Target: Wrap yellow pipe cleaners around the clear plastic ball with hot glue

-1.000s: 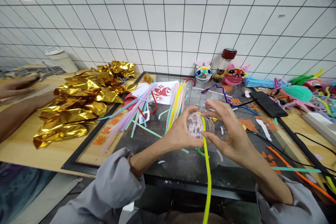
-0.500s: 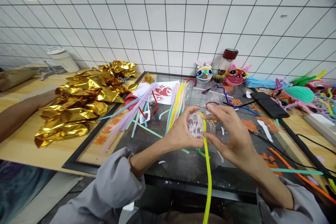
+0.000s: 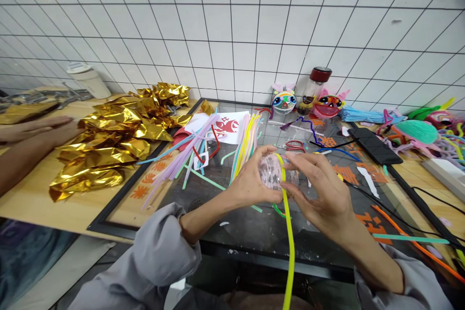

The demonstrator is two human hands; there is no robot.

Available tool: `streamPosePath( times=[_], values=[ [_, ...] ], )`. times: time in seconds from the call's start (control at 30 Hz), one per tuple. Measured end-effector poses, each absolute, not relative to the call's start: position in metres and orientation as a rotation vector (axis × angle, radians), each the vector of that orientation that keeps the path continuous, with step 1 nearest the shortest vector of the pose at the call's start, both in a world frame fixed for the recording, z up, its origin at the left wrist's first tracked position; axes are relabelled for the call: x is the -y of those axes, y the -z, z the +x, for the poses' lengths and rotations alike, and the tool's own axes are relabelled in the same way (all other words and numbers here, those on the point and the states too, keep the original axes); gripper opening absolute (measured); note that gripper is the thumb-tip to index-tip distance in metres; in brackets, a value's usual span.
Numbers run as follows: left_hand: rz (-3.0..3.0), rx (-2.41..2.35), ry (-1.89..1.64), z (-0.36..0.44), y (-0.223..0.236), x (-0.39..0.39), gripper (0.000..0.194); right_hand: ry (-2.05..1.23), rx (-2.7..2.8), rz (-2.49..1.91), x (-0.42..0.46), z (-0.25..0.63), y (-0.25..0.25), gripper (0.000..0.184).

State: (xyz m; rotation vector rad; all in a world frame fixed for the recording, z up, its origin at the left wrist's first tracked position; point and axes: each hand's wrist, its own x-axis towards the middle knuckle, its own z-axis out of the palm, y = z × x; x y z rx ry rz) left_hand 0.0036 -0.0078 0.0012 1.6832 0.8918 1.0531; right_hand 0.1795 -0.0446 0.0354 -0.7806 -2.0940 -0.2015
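Note:
My left hand (image 3: 250, 181) cups a clear round ball (image 3: 271, 172) with pale pink specks inside, held above the dark glass work mat (image 3: 250, 225). A yellow-green pipe cleaner (image 3: 288, 242) runs over the top of the ball and hangs straight down toward me. My right hand (image 3: 321, 193) presses its fingers against the ball's right side and pinches the pipe cleaner against it. Both hands are closed around these two things.
Several pastel pipe cleaners (image 3: 203, 147) and red paper cut-outs (image 3: 227, 127) lie behind my hands. Crumpled gold foil (image 3: 116, 140) covers the wooden table at left, where another person's arm (image 3: 25, 138) rests. A black phone (image 3: 374, 145), a red-lidded jar (image 3: 313, 85) and painted masks (image 3: 283, 101) sit at the back right.
My right fingers have slid down and closer over the ball's right side. The other person's hand at left now lies flat with fingers stretched out.

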Motion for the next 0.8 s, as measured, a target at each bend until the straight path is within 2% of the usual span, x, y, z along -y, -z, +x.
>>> streamPosePath(
  times=[0.8],
  values=[
    [1.633,-0.874,-1.051,0.0035,-0.0033,0.0092,0.084,0.312,2.081,-0.759,0.0478,0.1762,-0.0293,0.060]
  ],
)
